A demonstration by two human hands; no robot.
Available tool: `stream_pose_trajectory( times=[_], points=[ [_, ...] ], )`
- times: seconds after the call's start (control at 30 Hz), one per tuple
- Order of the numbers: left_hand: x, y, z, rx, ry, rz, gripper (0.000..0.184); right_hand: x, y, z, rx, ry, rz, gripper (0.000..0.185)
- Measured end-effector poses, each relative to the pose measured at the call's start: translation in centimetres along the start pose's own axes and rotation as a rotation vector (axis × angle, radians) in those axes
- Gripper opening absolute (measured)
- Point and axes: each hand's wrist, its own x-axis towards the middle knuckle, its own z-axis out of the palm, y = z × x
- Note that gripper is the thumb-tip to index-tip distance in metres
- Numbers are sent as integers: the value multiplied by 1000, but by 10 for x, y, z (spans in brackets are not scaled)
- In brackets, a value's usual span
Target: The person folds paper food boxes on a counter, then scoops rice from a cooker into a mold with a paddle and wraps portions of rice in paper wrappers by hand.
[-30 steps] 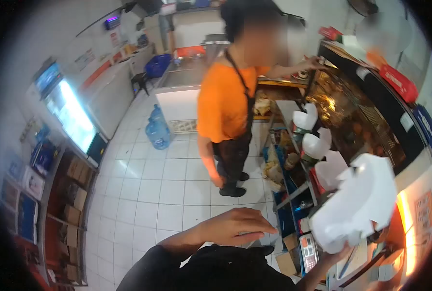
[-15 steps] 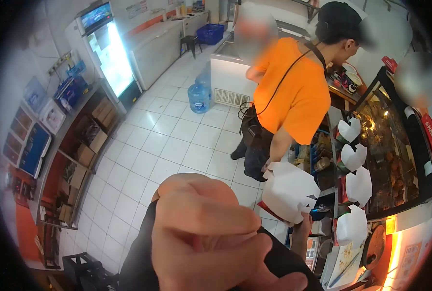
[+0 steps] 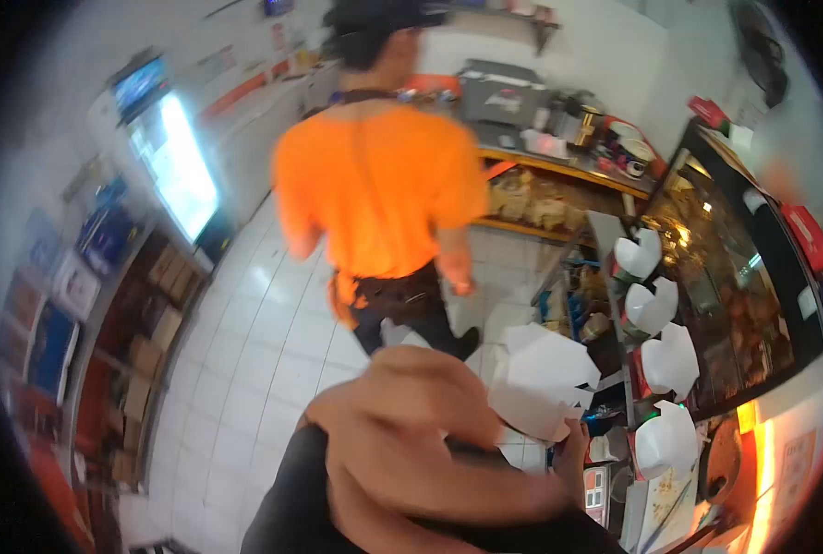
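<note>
My left hand [image 3: 411,452] is large and close to the camera, smeared by motion. Its fingers are curled in, and whatever they may hold is hidden. Beyond it, my right hand [image 3: 573,454] grips the lower right edge of an open white paper takeout box [image 3: 539,379], whose flaps stand up. The left hand overlaps the near side of this box in view, and I cannot tell if they touch. Right of the held box, several similar white boxes [image 3: 668,362] with red sides stand in a row along the counter.
A co-worker in an orange shirt [image 3: 375,185] stands ahead on the tiled floor [image 3: 245,369]. A glass food case [image 3: 721,277] runs along the right. Shelves with cardboard boxes [image 3: 139,369] line the left, near a lit fridge [image 3: 176,166]. A board with a knife [image 3: 661,503] lies lower right.
The co-worker has moved left and turned their back, baring the rear counter. My left hand has shifted and blurred. The box stays in my right hand.
</note>
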Motion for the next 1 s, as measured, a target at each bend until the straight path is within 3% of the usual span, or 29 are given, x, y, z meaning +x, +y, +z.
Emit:
stream_pose_trajectory(
  times=[0.1,0.13,0.2,0.27,0.37,0.47,0.5,0.53,0.63,0.7,0.83,0.97,1.0],
  points=[
    [-35,-74,49,-99,-227,-158,56,32,-3,-5,18,17,19,29],
    [-43,-94,70,-108,-502,-236,61,41,-11,5,61,46,-19,30],
    [-93,-127,136,-123,-846,-271,60,67,-29,18,129,70,-79,28],
    [-148,-157,190,-26,-1103,-138,54,98,-50,30,191,-72,-228,23],
    [-210,-217,252,44,-1167,-18,46,149,-94,51,288,-24,-307,22],
    [-187,-274,295,84,-1192,-4,37,188,-164,76,198,-107,-527,41],
    [-178,-296,306,83,-1187,15,37,194,-193,84,173,-186,-611,50],
    [-169,-318,317,118,-1009,40,34,210,-215,79,104,-352,-591,70],
    [-127,-382,346,197,-611,40,28,245,-279,90,31,-501,-739,75],
    [-113,-435,360,407,-615,37,26,260,-297,88,-4,-441,-747,67],
    [-14,-520,398,298,-297,4,22,299,-280,62,-27,-333,-585,40],
    [91,-622,475,153,-102,120,20,334,-233,50,-40,-232,-450,29],
    [117,-641,497,74,-146,93,21,332,-234,58,-45,-153,-376,27]
  ],
)
